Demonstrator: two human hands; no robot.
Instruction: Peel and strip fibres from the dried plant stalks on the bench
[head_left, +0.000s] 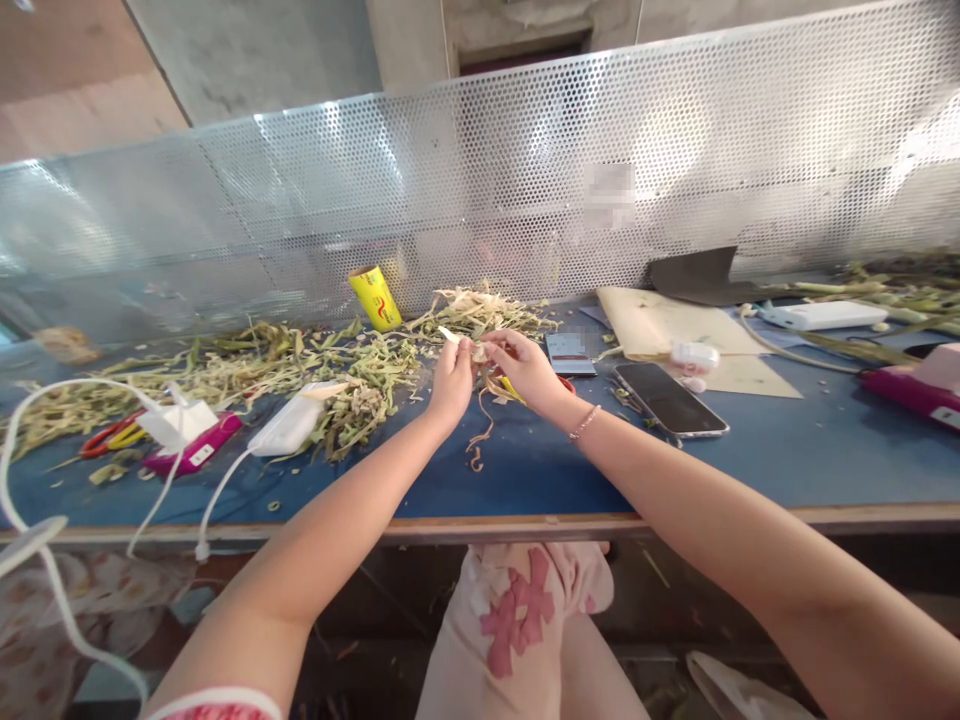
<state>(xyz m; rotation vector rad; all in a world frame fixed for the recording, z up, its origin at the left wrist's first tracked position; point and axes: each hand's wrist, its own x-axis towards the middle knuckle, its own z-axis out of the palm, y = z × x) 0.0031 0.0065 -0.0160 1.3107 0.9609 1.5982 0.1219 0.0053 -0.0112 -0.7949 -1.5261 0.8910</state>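
Note:
Above the blue table, my left hand and my right hand meet, both closed on a pale plant piece with a whitish tip. Thin dried strips hang down from it toward the table. My right wrist wears a bracelet. A pile of green and straw-coloured plant scraps lies left of my hands, and more dry husks lie just behind them.
A yellow roll leans at the perforated metal screen. Two phones lie right of my hands, beside brown paper. White chargers with cables, red-handled scissors and a pink box sit left.

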